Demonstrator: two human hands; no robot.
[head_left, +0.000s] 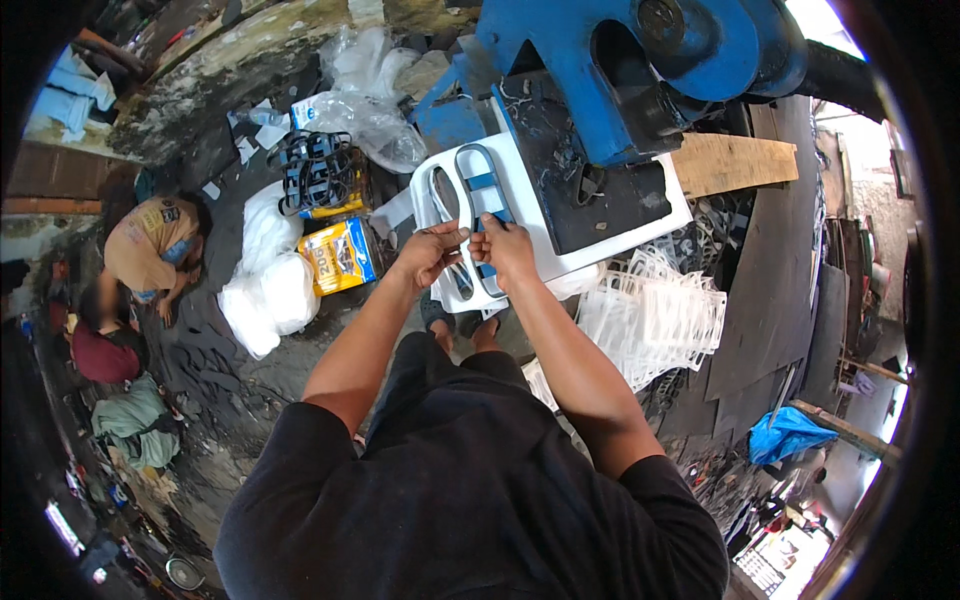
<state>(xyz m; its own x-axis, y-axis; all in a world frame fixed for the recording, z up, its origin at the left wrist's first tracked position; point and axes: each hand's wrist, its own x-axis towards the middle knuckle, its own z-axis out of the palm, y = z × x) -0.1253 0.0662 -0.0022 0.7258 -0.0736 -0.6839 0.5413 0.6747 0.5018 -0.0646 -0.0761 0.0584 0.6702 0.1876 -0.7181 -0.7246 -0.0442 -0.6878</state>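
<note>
Left hand [435, 252] pinches edge of white cut-out sheet [463, 200]. Right hand [503, 250] curled at oval ring [484, 182] with blue crossbar; exact grip unclear. Sheet and ring at left end of white board [590, 255], near blue machine [570, 60].

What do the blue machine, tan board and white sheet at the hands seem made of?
Blue machine: likely painted metal, shiny, with heavy rounded forms.
Tan board: probably bare wood, faint grain-like streaks.
White sheet: smooth, matte, evenly white; perhaps foam or rubber.
</note>
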